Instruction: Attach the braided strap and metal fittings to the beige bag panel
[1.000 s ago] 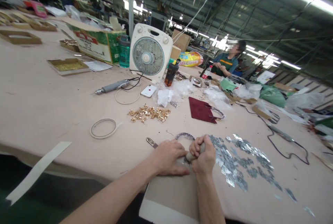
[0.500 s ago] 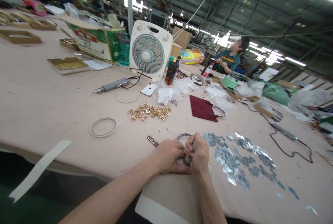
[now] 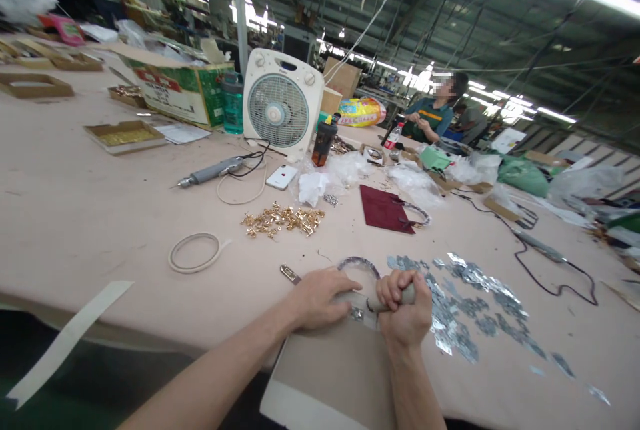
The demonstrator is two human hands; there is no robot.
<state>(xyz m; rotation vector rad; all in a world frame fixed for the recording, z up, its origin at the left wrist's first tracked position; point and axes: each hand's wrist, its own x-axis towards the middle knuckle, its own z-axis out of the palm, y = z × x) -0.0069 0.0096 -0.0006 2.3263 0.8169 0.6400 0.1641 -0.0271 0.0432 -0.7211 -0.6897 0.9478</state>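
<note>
A beige bag panel (image 3: 340, 370) lies at the table's near edge, a curved handle (image 3: 361, 263) standing out beyond its far end. My left hand (image 3: 325, 298) rests on the panel's far left part, fingers stretched and holding nothing. Beside its thumb, a small shiny metal plate (image 3: 357, 313) sits on the panel. My right hand (image 3: 407, 310) is wrapped around a tool with a thick, rounded pale handle (image 3: 409, 294), tilted sideways; its tip cannot be made out. A strap with a metal fitting (image 3: 290, 274) pokes out past my left hand.
Many thin metal plates (image 3: 470, 310) are spread to the right. Gold-coloured fittings (image 3: 285, 219), a tape roll (image 3: 194, 253) and a dark red bag (image 3: 386, 209) lie farther off. Behind them are a powered screwdriver (image 3: 210, 171), a phone (image 3: 281, 177) and a fan (image 3: 283, 107). A person (image 3: 430, 117) sits across.
My right hand has moved right and away from my left, tipping the tool over sideways. The small metal plate between the hands has come into view. My left hand's fingers have straightened.
</note>
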